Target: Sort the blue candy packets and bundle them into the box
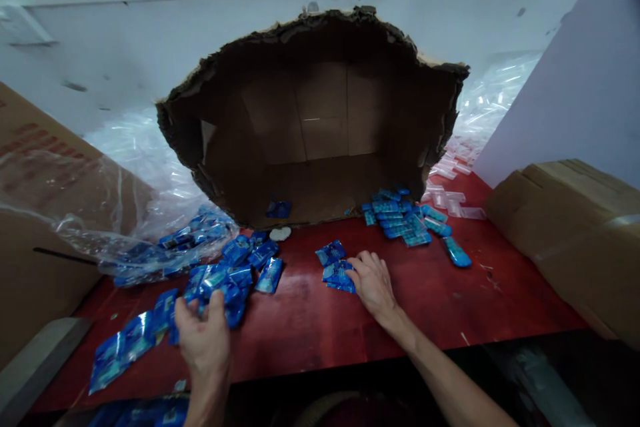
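Blue packets (215,280) lie heaped on the left of the red table, and a row of them (123,347) stretches toward the front left edge. My left hand (204,333) is at the near side of this heap, thumb and fingers apart, with blue packets just beyond the fingertips. Near the middle, my right hand (373,285) has its fingertips on the right end of a small stack of blue packets (339,275); whether it grips one cannot be made out. Another blue packet (330,252) lies just behind that stack.
A torn-edged cardboard box (320,190) opens toward me at the back. Light-blue packs (400,220) lie at its right front. Clear plastic bagging (165,213) covers packets at left. A closed carton (565,233) stands right, and pale pink pieces (450,200) lie behind it.
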Available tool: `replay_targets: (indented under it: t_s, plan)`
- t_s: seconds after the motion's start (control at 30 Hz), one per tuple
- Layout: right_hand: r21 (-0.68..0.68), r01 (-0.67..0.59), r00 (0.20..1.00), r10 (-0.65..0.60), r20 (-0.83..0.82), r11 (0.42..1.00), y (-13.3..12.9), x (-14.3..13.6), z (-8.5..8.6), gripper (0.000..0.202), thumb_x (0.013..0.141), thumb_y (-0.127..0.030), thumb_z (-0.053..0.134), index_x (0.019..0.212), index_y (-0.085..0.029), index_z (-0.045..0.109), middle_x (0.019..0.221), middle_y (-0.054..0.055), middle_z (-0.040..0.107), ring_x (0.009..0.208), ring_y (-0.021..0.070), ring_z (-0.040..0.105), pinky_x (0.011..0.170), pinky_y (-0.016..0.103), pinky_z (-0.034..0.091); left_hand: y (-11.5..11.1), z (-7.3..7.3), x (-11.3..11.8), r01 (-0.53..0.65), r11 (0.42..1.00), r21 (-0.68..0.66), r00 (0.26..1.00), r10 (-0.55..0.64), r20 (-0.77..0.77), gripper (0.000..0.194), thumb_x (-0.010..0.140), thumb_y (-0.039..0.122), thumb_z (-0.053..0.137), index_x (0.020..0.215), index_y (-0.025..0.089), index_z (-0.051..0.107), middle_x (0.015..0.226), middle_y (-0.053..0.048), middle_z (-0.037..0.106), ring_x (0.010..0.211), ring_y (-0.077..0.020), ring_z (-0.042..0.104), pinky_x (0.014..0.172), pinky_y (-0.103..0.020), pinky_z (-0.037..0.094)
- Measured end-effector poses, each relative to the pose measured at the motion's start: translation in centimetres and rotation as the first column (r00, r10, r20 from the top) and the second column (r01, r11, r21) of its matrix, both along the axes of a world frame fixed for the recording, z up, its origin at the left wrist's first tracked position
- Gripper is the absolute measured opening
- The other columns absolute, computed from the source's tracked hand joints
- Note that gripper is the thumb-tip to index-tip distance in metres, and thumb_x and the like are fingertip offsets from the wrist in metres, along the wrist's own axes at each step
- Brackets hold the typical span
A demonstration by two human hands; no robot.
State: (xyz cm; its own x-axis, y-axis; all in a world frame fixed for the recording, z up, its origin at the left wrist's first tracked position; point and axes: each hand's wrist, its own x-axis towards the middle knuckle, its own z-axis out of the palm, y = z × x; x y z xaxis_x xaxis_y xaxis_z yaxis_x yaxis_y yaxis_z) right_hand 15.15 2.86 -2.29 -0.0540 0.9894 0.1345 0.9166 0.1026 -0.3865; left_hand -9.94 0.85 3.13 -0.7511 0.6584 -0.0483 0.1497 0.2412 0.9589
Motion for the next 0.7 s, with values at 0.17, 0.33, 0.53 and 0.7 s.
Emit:
replay_targets:
  t_s: [0.17,0.33,0.53,0.7]
  plan:
    - [-0.001,0.018,0.995,-0.018,0.098,1.000,0.5,-1.2,-1.2,0.019,0.085,-0.023,0.040,0.079,-0.023,0.059,0.082,0.005,0.057,0.082,0.0201,0.048,0.074,0.032,0.031,0.3,-2.2,1.4,0.135,0.988,-0.080,0.959,-0.151,-0.240,0.068,0.067,0.043,0.054,0.125,0.017,0.033,0.122,-0.016,0.046,0.101,-0.0281,0.051,0.083,-0.042,0.041]
    - [0.017,-0.025,0.992,0.023,0.123,1.000,0.8,-0.6,-1.6,0.017,0.085,-0.025,0.041,0.082,-0.022,0.058,0.082,0.004,0.058,0.080,0.0194,0.049,0.069,0.030,0.030,-0.6,-5.7,2.6,0.287,0.955,-0.077,0.725,-0.269,-0.634,0.042,0.075,0.035,0.045,0.111,0.013,0.048,0.102,-0.014,0.057,0.092,-0.0252,0.053,0.081,-0.042,0.042]
    - [0.105,-0.086,0.986,0.070,0.149,0.991,0.8,-0.1,-3.2,0.022,0.085,-0.026,0.040,0.075,-0.023,0.059,0.075,0.003,0.057,0.076,0.0205,0.049,0.066,0.030,0.028,1.9,-6.2,3.8,0.387,0.841,-0.377,0.187,-0.472,-0.861,0.041,0.078,0.029,0.043,0.117,0.019,0.045,0.130,-0.012,0.041,0.124,-0.0315,0.022,0.096,-0.051,0.023]
    - [0.149,-0.122,0.982,0.098,0.160,0.981,0.6,0.0,-4.0,0.020,0.085,-0.028,0.040,0.077,-0.024,0.059,0.074,0.002,0.056,0.073,0.0202,0.048,0.064,0.030,0.028,6.3,-6.1,1.7,0.318,0.795,-0.516,0.096,-0.568,-0.817,0.047,0.073,0.038,0.050,0.116,0.018,0.046,0.129,-0.013,0.042,0.123,-0.0329,0.025,0.095,-0.053,0.022]
